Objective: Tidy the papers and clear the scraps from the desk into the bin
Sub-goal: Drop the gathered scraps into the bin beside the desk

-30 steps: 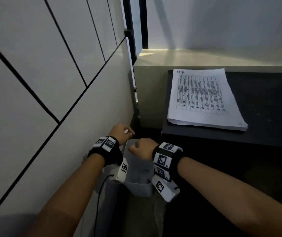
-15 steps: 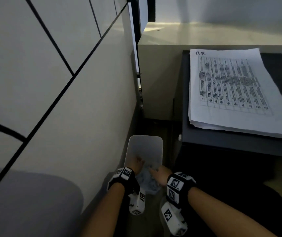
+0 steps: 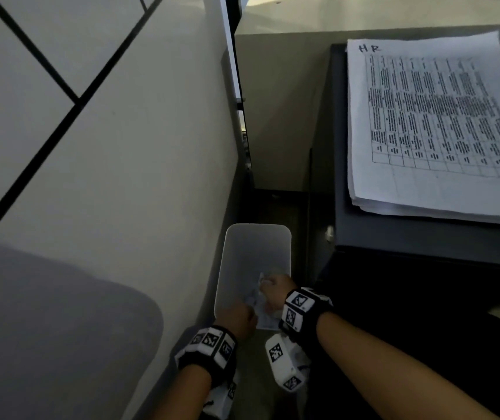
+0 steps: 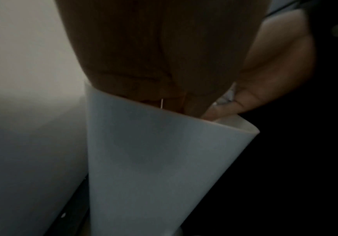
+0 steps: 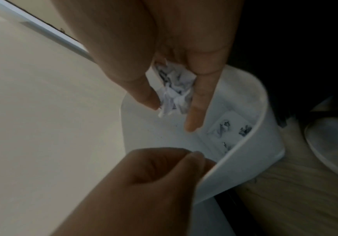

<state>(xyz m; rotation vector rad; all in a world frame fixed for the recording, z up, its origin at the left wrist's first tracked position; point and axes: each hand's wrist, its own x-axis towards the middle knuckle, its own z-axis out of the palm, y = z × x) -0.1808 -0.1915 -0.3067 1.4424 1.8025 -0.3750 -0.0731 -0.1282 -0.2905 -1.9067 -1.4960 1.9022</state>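
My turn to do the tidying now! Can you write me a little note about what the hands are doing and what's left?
Right hand: holds a crumpled scrap over the open white bin.
Left hand: fingers curled at the bin's near rim; nothing seen in it.
Done: paper stack sits on the desk; some scraps lie in the bin.
Left: drop this scrap in.

Probably office: dark desk [image 3: 409, 237], printed paper stack [image 3: 430, 122], bin [image 3: 256, 241].
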